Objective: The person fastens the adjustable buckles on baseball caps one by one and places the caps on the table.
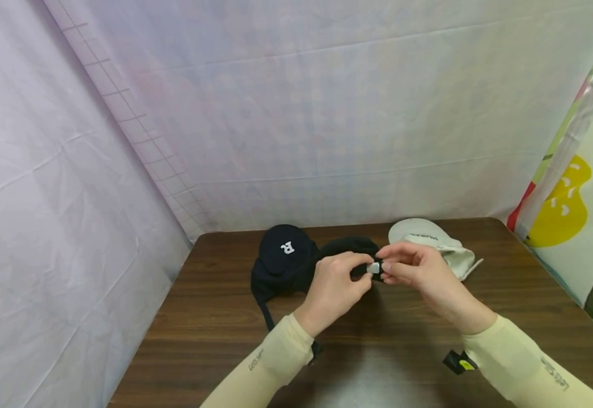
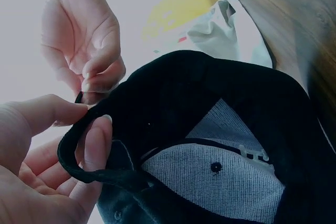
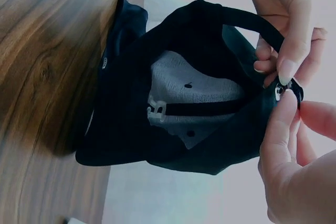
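A black baseball cap (image 1: 350,245) is held by its back strap between both hands, over the middle of the table. My left hand (image 1: 334,286) pinches the strap (image 2: 68,153) on the left side of a small silver buckle (image 1: 374,267). On the other side, my right hand (image 1: 421,275) pinches the strap close to the buckle, thumb against fingers. The wrist views look into the cap's opening, where a pale mesh lining (image 3: 207,85) shows. In the head view the hands partly hide the cap and its strap.
A dark cap (image 1: 278,249) with a white R lies on the brown wooden table (image 1: 215,317), left of the hands. Behind the right hand lies a white cap (image 1: 414,229). Pale cloth (image 1: 296,130) hangs behind the table.
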A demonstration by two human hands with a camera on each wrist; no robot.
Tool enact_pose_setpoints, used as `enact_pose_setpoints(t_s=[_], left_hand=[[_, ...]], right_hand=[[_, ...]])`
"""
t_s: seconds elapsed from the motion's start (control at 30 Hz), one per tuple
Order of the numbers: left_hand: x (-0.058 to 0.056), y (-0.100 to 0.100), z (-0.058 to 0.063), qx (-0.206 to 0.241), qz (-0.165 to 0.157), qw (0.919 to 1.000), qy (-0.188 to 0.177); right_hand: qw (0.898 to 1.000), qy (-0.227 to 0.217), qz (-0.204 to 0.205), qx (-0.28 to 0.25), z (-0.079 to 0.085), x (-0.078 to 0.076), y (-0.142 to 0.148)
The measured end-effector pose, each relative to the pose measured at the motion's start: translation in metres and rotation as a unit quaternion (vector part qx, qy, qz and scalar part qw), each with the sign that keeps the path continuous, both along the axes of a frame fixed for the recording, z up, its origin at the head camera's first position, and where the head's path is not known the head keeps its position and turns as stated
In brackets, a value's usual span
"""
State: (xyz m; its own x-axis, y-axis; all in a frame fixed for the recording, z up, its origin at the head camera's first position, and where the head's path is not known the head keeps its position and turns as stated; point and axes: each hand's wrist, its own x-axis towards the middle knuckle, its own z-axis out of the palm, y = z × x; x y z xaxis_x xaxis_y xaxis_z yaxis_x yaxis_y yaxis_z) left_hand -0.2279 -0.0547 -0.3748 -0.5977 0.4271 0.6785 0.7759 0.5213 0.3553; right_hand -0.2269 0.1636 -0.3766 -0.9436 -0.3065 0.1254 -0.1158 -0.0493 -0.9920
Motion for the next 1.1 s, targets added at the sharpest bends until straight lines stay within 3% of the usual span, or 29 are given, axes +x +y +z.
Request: enact_pose_setpoints(t_s=[0.23,0.53,0.9,1.1], left_hand=[[0.001,-0.001,0.001,-0.014,0.005,0.9998,0.014],[0.003,0.001,0.002,-0.014,0.0,0.9999,-0.005],[0.001,0.001,0.004,0.007,0.008,0.9997,0.024],[-0.004,0.0,0.013,0.018,0.001,0.9986,0.05]], right_hand=[[0.999,0.004,-0.002,0.052,0.001,0.001,-0.004],[0.998,0.013,-0.001,0.058,-0.002,0.002,-0.007],[0.989,0.08,-0.026,0.122,0.003,0.0,-0.011],[0.982,0.115,-0.048,0.144,0.011,-0.002,-0.014]])
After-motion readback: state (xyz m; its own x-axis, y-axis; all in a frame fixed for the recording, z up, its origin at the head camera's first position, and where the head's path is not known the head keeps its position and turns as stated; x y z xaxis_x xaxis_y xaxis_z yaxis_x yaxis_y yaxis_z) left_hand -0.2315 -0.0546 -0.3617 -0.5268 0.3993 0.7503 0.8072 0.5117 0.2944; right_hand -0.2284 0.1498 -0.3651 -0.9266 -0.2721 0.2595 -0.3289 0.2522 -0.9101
